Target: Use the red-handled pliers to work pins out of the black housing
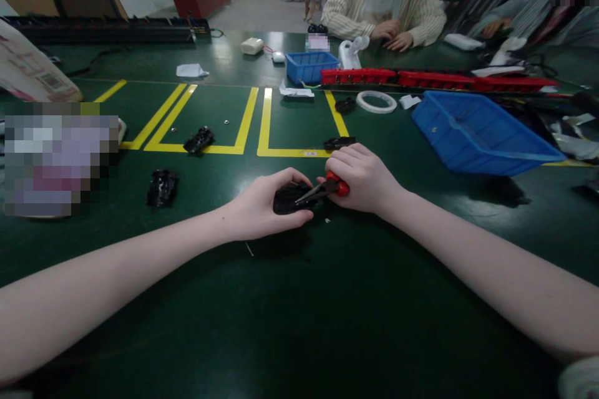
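Note:
My left hand point(262, 207) is closed around a black plastic part point(286, 199), thumb on its near side and fingers on its far side. In my right hand point(362, 177) is a pair of needle-nose pliers with red handles point(344, 188). The pliers' jaws point left and their tips rest at the black part; whether they pinch anything I cannot tell. Similar black parts lie about: one point(162, 188) left of my left hand, another point(199, 140) on the yellow tape, and one point(339, 143) just beyond my right hand.
A large blue bin point(482, 134) stands tilted at right, a smaller blue bin point(311, 67) farther back. A tape roll point(376, 101) lies between them, near a long red strip point(435, 80). Yellow tape point(201, 149) marks boxes on the green table. Across it sits a person in a striped shirt point(346, 3).

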A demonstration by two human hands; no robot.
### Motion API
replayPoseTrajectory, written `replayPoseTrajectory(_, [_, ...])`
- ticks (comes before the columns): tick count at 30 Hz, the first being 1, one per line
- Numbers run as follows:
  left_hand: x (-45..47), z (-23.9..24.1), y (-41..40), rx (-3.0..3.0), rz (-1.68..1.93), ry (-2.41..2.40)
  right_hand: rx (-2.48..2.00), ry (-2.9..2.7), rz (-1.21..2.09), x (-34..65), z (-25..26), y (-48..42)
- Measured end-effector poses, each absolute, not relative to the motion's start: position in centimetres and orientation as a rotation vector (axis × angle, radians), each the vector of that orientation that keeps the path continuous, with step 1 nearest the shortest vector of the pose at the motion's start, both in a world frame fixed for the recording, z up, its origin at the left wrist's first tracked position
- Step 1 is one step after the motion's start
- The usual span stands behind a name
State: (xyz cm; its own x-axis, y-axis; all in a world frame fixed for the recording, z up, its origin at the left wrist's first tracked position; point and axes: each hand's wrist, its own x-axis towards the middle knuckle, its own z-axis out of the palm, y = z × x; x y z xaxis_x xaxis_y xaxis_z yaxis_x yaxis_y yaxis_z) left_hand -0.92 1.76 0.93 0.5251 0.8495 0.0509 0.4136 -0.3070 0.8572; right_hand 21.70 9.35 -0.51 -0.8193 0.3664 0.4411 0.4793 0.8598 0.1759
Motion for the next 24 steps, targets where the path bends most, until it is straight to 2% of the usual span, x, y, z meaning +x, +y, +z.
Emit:
replayPoseTrajectory(9, [-1.18, 0.68, 1.83, 1.913, 0.736, 1.023, -0.784, -2.502, -0.267, 22.01, -0.97, 9.34])
replayPoseTrajectory(24, [-1.17, 0.45, 1.92, 1.958, 0.787, 1.02, -0.735, -2.541, -0.356, 21.91, -0.81, 9.16])
